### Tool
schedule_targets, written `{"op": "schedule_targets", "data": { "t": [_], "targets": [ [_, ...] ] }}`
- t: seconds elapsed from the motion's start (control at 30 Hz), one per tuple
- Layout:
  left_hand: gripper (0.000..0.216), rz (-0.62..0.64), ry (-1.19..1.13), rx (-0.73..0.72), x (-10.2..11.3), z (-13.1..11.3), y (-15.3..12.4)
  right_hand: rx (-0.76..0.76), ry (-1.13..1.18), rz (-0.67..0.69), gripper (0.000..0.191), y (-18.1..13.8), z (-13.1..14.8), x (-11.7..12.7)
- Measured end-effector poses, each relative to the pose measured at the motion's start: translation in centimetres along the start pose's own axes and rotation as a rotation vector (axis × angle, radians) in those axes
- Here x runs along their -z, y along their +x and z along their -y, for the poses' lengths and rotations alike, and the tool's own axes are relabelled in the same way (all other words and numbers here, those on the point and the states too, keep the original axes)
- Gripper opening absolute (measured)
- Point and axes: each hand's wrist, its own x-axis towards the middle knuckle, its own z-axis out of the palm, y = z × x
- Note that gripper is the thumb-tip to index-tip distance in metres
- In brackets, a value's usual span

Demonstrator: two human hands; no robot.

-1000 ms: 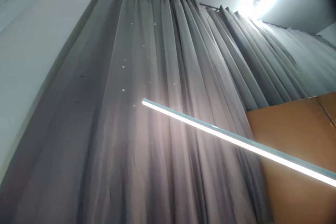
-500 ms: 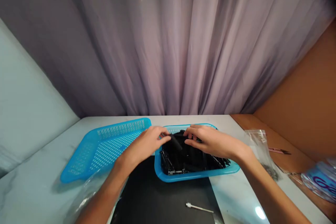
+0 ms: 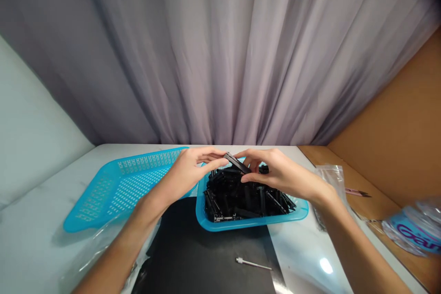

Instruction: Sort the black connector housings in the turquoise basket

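Both my hands meet above a blue basket (image 3: 206,220) filled with several black plastic parts (image 3: 241,195). My left hand (image 3: 189,175) pinches one end of a long black part (image 3: 237,162) lifted out of the pile. My right hand (image 3: 275,173) grips the other end of the same part with closed fingers. A small black piece (image 3: 263,169) shows by my right fingers. The basket rests partly on a black mat (image 3: 203,257).
An empty blue perforated basket (image 3: 120,186) lies to the left. A small metal pin (image 3: 253,264) lies on the mat near me. Clear plastic bags (image 3: 332,179) and a blue-printed packet (image 3: 413,232) sit at the right by a brown board (image 3: 396,138). A grey curtain (image 3: 213,55) hangs behind.
The view dropped from the curtain top to the table. Since half a second ago both hands have lifted a long black part up out of the basket.
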Motion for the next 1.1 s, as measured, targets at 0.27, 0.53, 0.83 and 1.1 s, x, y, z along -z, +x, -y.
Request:
{"op": "schedule_targets", "data": {
  "t": [0.27, 0.53, 0.83, 1.1],
  "targets": [
    [0.026, 0.105, 0.556, 0.081, 0.2, 2.2, -0.4, -0.136, -0.315, 0.032, 0.018, -0.9, -5.1, 1.5],
    [0.015, 0.265, 0.754, 0.082, -2.0, 5.1, -0.8, -0.135, -0.585, -0.011, 0.026, -0.3, -7.0, -1.0],
    [0.009, 0.259, 0.681, 0.065, -2.4, 6.5, -0.9, 0.041, -0.555, 0.104, 0.029, 4.4, -3.7, -10.9],
    [0.01, 0.251, 0.567, 0.138, -1.8, 7.2, -0.3, -0.069, -0.461, 0.205, 0.015, 5.3, -3.8, -9.7]
  ]
}}
